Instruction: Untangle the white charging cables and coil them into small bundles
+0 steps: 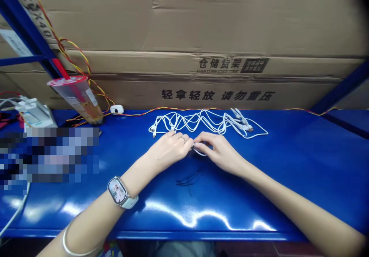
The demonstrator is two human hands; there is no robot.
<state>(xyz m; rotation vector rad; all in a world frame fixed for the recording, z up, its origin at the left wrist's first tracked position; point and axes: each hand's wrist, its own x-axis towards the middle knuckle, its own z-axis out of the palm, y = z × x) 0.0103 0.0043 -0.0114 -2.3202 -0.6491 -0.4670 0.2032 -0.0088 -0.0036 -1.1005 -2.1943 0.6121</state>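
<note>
My left hand (168, 149) and right hand (217, 151) pinch a white cable (200, 152); a clear plastic cup (75, 99) with orange dregs (96, 115) leans by the blue table's (259, 180) back edge.

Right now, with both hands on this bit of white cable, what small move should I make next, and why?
I'd ease your right hand a little away from your left hand along the white cable. Your fingertips meet on that short stretch, and the tangled white cables just beyond lie in crossing loops, so a gentle pull may show where it runs.

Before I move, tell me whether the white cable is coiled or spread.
Spread: the white cable sprawls in loose loops across the blue shelf.
</note>
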